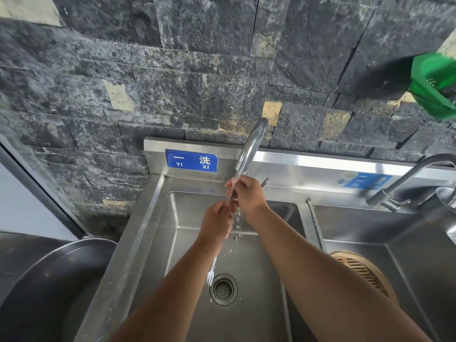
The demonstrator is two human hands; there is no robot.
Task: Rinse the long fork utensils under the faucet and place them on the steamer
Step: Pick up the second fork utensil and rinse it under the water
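Fork: long fork hangs steeply at frame centre under the running faucet, tines just above the drain.
Grip: left hand and right hand both clasp the shaft.
Method: work the fingers along the shaft so the covered parts get rinsed.
Surroundings: twisted rod on the divider; tan strainer lower right; round steel pan lower left.
Obstruction: none apparent.

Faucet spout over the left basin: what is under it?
The left hand and right hand grip a long fork in the stream, tines down near the drain. The hands cover the fork's middle.
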